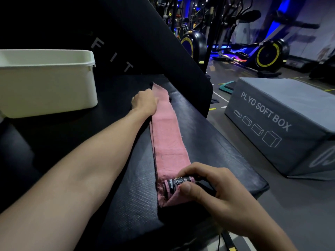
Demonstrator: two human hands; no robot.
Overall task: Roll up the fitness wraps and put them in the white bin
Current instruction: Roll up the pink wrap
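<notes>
Head: right fingers (188, 172) pinch wrap (168, 140) roll; left hand (145, 102) pins far end.

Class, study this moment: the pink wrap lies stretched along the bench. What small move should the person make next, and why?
Probably turn the rolled end forward another turn. The right hand pinches only a small roll, the left hand pins the far end, and most of the pink wrap lies flat, short of the white bin.

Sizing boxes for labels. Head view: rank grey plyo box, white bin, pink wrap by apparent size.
1. grey plyo box, largest, partly cut off by the frame.
2. white bin, also cropped.
3. pink wrap, smallest.
Differing camera distances make true sizes unsure.
</notes>
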